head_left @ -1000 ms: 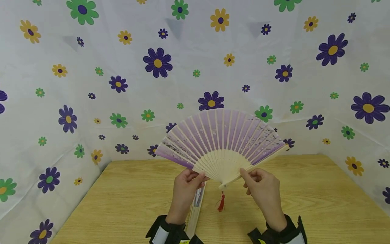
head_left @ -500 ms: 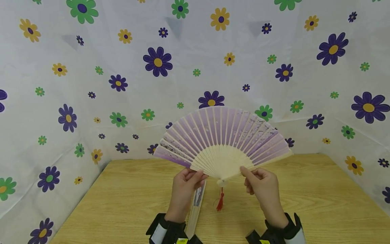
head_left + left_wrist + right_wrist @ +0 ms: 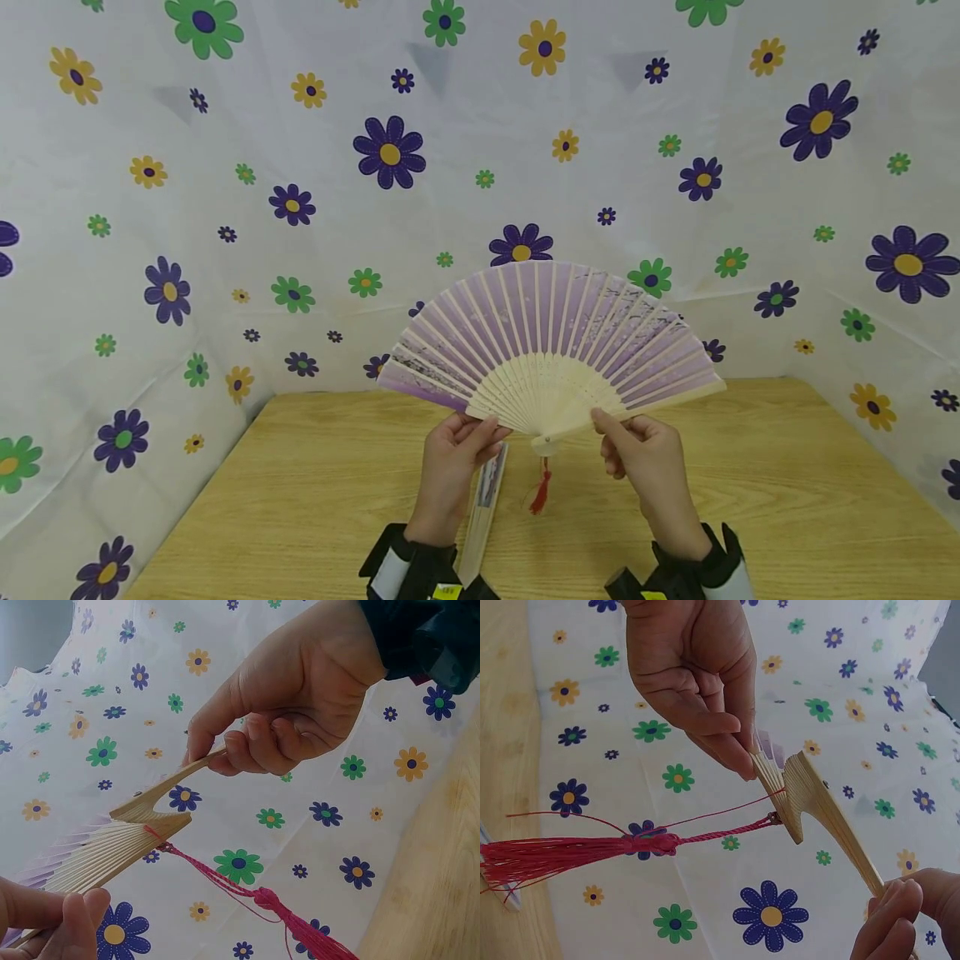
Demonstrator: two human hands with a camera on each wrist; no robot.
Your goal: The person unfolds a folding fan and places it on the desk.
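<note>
A purple folding fan (image 3: 540,317) with pale wooden ribs and a blossom print is spread wide, held up over the table. My left hand (image 3: 457,458) pinches its left outer rib between thumb and fingers. On the other side my right hand (image 3: 645,458) pinches the right guard stick. From the pivot hangs a red tassel (image 3: 540,493), which shows larger in the left wrist view. That same view has the right hand (image 3: 300,697) gripping the guard stick, while the right wrist view shows the left hand (image 3: 697,675) on the ribs.
Beneath the left hand, a second, folded fan (image 3: 480,525) lies on the wooden table (image 3: 315,483), partly hidden by that hand and wrist. A white cloth (image 3: 450,217) with printed flowers rises behind and along both sides of the table.
The fan has spread wider at its right side, with its right guard stick swinging lower and its pivot rising slightly. Both hands keep their pinch and have barely moved.
</note>
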